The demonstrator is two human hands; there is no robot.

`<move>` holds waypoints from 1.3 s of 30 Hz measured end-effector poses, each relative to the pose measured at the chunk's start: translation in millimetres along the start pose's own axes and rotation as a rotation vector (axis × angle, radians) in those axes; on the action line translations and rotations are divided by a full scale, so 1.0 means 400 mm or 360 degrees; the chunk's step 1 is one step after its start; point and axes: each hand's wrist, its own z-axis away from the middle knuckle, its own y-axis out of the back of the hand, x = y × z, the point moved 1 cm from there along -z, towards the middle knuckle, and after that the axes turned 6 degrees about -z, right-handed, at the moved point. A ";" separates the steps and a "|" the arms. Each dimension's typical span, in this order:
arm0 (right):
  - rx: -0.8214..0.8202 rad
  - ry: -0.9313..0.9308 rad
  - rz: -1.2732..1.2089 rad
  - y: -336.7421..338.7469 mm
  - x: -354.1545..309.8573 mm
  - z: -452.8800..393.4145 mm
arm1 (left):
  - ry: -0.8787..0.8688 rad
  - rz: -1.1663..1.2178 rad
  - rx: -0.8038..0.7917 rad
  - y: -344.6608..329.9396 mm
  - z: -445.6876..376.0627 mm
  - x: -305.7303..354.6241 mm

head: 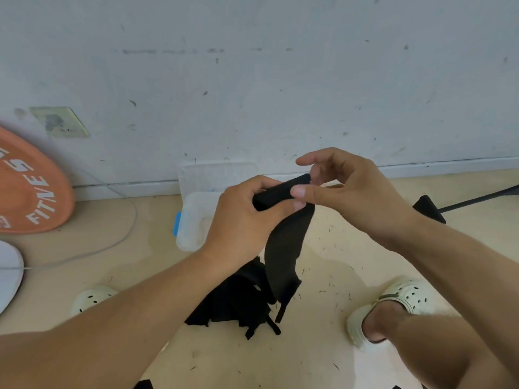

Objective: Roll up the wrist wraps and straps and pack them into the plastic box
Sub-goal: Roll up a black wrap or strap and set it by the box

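Left hand (pixel 241 220) grip clamps the started roll of the black wrist wrap (pixel 283 242); right hand (pixel 342 189) pinches the roll's other end; the loose tail hangs below the grip; unrolled straps (pixel 236 304) lie beneath; plastic box (pixel 193 217) sits behind; judgement: keep tension, edges aligned, turns tight.

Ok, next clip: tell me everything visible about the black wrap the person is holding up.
The black wrap is a wide band of matte, woven-looking fabric. Its upper end is rolled into a short tight cylinder, held level in front of the plastic box. The left hand grips the roll's left side; the right hand pinches its right end with thumb and fingers. The unrolled tail hangs down, curving, ending in a narrower strip above a pile of black straps on the floor.
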 end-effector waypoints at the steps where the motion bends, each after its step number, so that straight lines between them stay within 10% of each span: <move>1: -0.0063 0.0021 -0.0005 0.001 -0.003 0.002 | 0.0032 0.0032 -0.0037 0.002 -0.001 0.005; 16: 0.0072 0.0307 0.0405 -0.019 0.029 0.016 | 0.0635 0.0602 -0.0406 -0.033 0.006 -0.005; 39: 0.0005 -0.0064 -0.0032 -0.021 0.032 0.004 | 0.0454 0.0543 -0.0127 -0.016 0.001 -0.012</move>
